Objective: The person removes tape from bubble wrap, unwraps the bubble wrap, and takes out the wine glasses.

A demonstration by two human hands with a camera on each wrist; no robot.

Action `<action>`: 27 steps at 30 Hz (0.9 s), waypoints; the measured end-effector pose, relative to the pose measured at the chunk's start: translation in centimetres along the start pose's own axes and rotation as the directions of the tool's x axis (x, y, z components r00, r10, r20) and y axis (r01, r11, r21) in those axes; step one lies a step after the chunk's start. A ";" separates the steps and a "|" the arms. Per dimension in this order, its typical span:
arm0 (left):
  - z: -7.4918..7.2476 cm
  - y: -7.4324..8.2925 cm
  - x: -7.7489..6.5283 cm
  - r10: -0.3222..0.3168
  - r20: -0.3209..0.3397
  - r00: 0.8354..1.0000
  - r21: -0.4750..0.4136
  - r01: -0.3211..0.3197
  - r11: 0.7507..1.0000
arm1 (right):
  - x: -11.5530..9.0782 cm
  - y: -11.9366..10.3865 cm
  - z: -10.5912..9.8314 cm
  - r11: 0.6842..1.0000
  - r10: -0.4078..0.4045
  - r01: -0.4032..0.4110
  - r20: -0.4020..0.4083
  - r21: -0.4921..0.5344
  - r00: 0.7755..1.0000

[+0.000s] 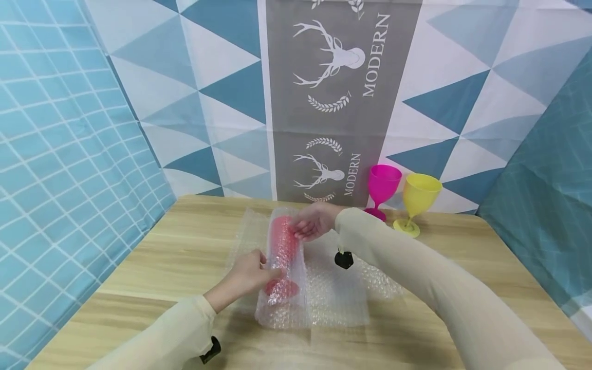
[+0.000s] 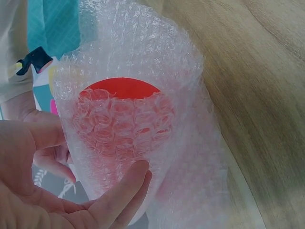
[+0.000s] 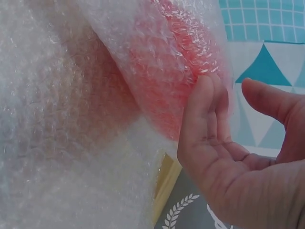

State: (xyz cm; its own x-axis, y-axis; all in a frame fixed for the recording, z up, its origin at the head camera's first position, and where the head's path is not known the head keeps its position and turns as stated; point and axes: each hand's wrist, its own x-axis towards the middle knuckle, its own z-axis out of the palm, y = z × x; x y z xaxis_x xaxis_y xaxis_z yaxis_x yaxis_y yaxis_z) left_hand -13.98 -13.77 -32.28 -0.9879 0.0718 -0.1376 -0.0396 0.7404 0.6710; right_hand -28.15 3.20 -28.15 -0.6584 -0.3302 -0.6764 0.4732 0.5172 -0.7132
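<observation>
A red goblet (image 1: pixel 282 239) lies rolled inside clear bubble wrap (image 1: pixel 337 298), its round foot (image 2: pixel 126 88) toward the person. My left hand (image 1: pixel 250 272) grips the roll near the foot end, with thumb and fingers on different sides of it in the left wrist view. Farther up, at the cup end, my right hand (image 1: pixel 316 221) touches the wrapped side with its fingertips. Its thumb stands apart from the roll in the right wrist view (image 3: pixel 238 179), and the fingers bend only gently. A loose sheet of the wrap spreads to the right beneath the right arm.
A magenta goblet (image 1: pixel 384 185) and a yellow goblet (image 1: pixel 420 198) stand upright at the back right of the wooden table (image 1: pixel 152 267). Behind the table hangs a patterned cloth (image 1: pixel 231 103), with a blue checked cloth (image 1: pixel 69 154) at the left.
</observation>
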 end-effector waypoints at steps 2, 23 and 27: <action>0.0 -0.1 0.0 -0.001 0.001 1.000 -0.014 0.001 1.000 | 0.1 0.1 0.2 1.000 0.003 -0.003 -0.007 -0.004 1.000; 0.0 -0.3 -0.4 0.002 -0.017 1.000 -0.032 -0.003 0.999 | 0.2 0.8 0.7 0.997 -0.063 0.062 -0.037 -0.036 0.997; -0.1 -0.3 -0.5 0.000 -0.012 1.000 -0.029 0.000 1.000 | 0.2 0.9 0.6 0.998 -0.068 0.068 -0.029 -0.011 0.997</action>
State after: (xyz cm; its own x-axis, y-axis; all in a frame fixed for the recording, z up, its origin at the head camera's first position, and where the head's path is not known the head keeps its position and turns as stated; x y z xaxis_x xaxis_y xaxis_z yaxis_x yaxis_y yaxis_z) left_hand -13.54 -14.06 -32.30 -0.9897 0.0635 -0.1286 -0.0437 0.7210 0.6916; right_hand -27.52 3.14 -29.04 -0.7058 -0.3417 -0.6205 0.4211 0.5021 -0.7554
